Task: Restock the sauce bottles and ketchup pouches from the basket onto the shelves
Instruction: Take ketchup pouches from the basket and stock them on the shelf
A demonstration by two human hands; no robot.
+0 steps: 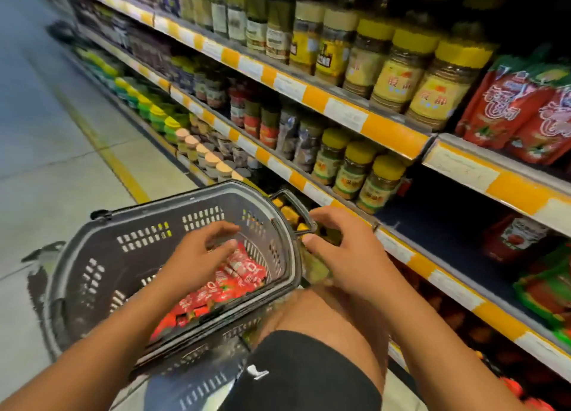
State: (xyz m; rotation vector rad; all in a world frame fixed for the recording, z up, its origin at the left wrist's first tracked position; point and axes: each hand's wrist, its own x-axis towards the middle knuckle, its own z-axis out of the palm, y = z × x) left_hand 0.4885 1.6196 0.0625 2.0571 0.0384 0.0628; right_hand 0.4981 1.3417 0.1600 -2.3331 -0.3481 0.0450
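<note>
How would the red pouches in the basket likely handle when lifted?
The pouches lie slumped and overlapping in the basket, so probably floppy. Their glossy film may be slippery. The left hand reaching in would likely need a firm pinch.

We record the basket (92,274) as dark moulded plastic, matt, with perforated walls. The ketchup pouches (238,274) inside it are glossy red film, creased. Shelf jars (445,86) appear clear plastic or glass, we cannot tell which, with matt yellow lids and paper-like labels. Shelf edges (389,132) carry smooth orange and white strips. The floor (37,151) is smooth tile with a light sheen. The shorts (309,373) are black matt cloth.
</note>
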